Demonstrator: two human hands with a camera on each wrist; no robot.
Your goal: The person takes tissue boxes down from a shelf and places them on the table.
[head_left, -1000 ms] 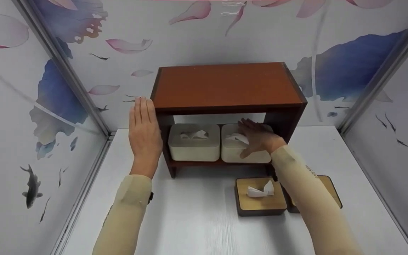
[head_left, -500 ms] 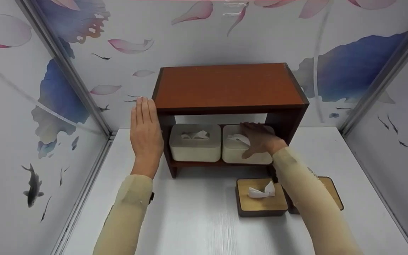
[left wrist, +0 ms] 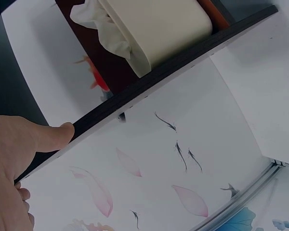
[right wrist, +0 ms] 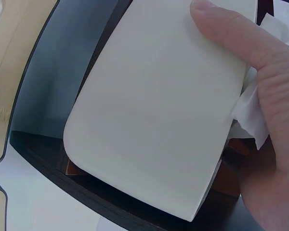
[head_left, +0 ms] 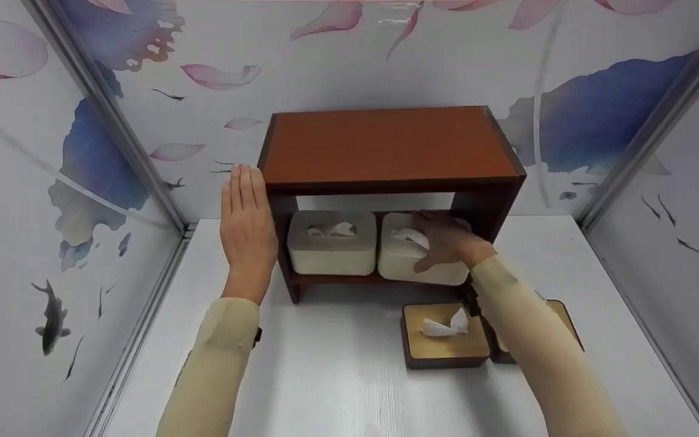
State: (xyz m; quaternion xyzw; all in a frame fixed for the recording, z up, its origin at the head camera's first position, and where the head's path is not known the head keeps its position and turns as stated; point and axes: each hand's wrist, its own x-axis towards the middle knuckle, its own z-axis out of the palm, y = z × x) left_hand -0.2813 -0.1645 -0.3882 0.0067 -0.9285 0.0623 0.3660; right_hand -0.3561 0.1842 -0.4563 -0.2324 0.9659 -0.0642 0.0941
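Two cream tissue boxes sit side by side in a brown wooden shelf point(head_left: 386, 145), the left box point(head_left: 332, 261) square to it. My right hand point(head_left: 443, 243) grips the right tissue box point(head_left: 401, 273), which is turned slightly with its right end forward. In the right wrist view the thumb point(right wrist: 226, 29) presses the box's front face, and white tissue sticks out beside the hand. My left hand point(head_left: 246, 233) lies flat along the shelf's left side, fingers straight up. Its thumb point(left wrist: 58, 137) rests at the panel's front edge in the left wrist view.
A dark tissue box point(head_left: 446, 355) with a wood-coloured lid stands on the white table point(head_left: 325, 376) before the shelf. A second such box point(head_left: 562, 321) is partly covered by the right forearm. Patterned panels with metal frames point(head_left: 143, 170) enclose the table.
The right tissue box has come forward a little at its right end, and the right hand has shifted with it. My left hand has stayed at the shelf's side.
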